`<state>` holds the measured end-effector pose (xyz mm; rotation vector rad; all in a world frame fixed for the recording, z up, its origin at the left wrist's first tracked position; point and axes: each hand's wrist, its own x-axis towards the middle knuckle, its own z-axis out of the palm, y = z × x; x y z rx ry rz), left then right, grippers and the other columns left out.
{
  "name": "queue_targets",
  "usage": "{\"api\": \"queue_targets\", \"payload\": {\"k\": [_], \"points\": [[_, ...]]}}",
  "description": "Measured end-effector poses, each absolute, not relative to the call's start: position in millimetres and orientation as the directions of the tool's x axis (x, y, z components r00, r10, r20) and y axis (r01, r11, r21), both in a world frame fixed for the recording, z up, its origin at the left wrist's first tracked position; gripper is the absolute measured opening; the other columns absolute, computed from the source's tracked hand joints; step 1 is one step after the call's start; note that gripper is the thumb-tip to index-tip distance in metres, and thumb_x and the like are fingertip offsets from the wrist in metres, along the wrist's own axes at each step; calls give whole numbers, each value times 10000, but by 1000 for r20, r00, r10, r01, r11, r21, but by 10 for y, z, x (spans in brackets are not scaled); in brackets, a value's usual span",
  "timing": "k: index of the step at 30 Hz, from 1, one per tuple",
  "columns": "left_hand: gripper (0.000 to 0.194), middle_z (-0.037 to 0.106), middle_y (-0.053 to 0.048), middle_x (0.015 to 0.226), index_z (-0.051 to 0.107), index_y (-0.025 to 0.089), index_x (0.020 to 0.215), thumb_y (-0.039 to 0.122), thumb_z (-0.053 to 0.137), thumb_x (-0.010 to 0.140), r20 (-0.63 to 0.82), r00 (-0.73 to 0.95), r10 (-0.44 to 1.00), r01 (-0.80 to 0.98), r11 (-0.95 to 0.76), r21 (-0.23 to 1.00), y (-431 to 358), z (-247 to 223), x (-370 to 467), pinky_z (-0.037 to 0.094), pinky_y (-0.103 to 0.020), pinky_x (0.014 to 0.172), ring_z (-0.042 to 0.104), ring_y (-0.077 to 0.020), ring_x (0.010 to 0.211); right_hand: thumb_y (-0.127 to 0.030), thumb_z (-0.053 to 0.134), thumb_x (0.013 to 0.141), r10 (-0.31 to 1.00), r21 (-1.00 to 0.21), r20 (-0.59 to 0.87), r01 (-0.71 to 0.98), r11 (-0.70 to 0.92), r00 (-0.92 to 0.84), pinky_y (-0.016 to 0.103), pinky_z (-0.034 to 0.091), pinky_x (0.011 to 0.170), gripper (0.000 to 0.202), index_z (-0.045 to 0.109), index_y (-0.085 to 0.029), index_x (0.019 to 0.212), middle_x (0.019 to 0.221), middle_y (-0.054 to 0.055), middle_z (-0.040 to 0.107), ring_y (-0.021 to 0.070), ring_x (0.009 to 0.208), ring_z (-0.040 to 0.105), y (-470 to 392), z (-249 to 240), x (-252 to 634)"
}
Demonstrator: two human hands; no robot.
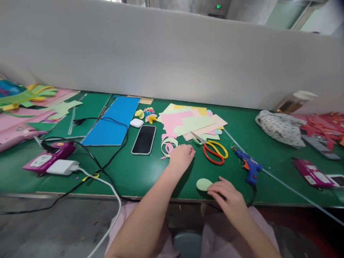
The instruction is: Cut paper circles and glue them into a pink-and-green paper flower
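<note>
Progress: green paper oval (203, 184) is cut out, looks plain and joined to nothing; offcut rings (162, 147) lie by the left hand (182, 157). Small paper flowers (147, 115) sit assembled farther back. Paper pile (188, 123) has plenty of stock; scissors (205, 143) and glue gun (249, 166) lie unheld. How much is left — can't tell.

Oval is at the near edge of the table (150, 175), its right end pinched between right hand (224, 191) thumb and fingers. Long axis runs left-right, free end pointing left — could be a foreshortened circle. Left fingers curled; can't tell if they grip anything.
</note>
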<state>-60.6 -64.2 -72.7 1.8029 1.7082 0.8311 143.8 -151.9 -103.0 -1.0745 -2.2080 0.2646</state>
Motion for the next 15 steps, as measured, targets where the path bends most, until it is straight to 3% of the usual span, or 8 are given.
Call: {"api": "queue_targets", "payload": {"k": [3, 5, 7, 8, 9, 11, 13, 15], "points": [[209, 655, -68, 732, 677, 202, 795, 299, 501, 854, 76, -33, 997, 575, -43, 817, -743, -605, -578, 408, -304, 700, 608, -228, 786, -228, 604, 856, 739, -454, 642, 674, 583, -206, 448, 517, 913, 75, 655, -234, 800, 799, 19, 723, 200, 768, 680, -1237, -702, 1395], [314, 636, -38, 634, 674, 213, 854, 431, 450, 884, 30, -18, 999, 459, -18, 888, -824, -551, -512, 421, -280, 605, 603, -188, 619, -231, 620, 848, 690, -457, 723, 719, 525, -44, 424, 520, 898, 61, 669, -226, 812, 810, 34, 714, 209, 824, 670, -1045, -469, 1306], [423, 633, -4, 601, 619, 234, 1066, 514, 341, 913, -30, 40, 999, 322, 16, 946, -895, -536, -411, 416, -249, 497, 583, -151, 484, -212, 641, 832, 585, -426, 810, 726, 540, 40, 421, 503, 917, 38, 678, -220, 827, 827, 45, 705, 211, 851, 657, -901, -318, 1182], [466, 639, 2, 625, 535, 239, 1202, 522, 291, 924, -60, 59, 996, 222, 46, 974, -921, -543, -357, 407, -229, 459, 592, -143, 480, -199, 642, 831, 562, -405, 827, 722, 561, 27, 428, 490, 933, 45, 681, -222, 822, 819, 46, 701, 214, 862, 650, -854, -293, 1118], [485, 646, -7, 664, 471, 230, 1270, 525, 334, 910, -133, 67, 989, -38, 136, 990, -940, -556, -306, 402, -221, 434, 608, -148, 505, -193, 643, 829, 553, -379, 833, 715, 587, -12, 433, 488, 932, 51, 684, -223, 822, 814, 47, 698, 217, 864, 645, -826, -304, 1057], [462, 665, -29, 814, 455, 225, 1267, 485, 437, 886, -186, 28, 982, -349, 184, 919, -957, -591, -231, 473, -221, 517, 644, -141, 635, -191, 646, 826, 579, -365, 809, 689, 626, -98, 432, 501, 897, 57, 691, -225, 835, 839, 57, 693, 224, 872, 636, -812, -417, 965], [391, 650, -35, 918, 527, 219, 1182, 434, 527, 855, -206, -29, 978, -476, 168, 863, -956, -623, -204, 508, -223, 637, 637, -132, 747, -185, 641, 826, 625, -401, 766, 648, 648, -150, 418, 521, 844, 71, 694, -222, 855, 882, 69, 684, 228, 894, 631, -832, -589, 925], [344, 629, -27, 936, 573, 216, 1120, 419, 560, 842, -208, -63, 976, -495, 150, 856, -949, -641, -216, 505, -223, 698, 615, -129, 795, -203, 633, 833, 680, -465, 714, 614, 639, -167, 427, 522, 838, 68, 695, -224, 850, 904, 73, 673, 232, 915, 626, -855, -736, 935]]}}
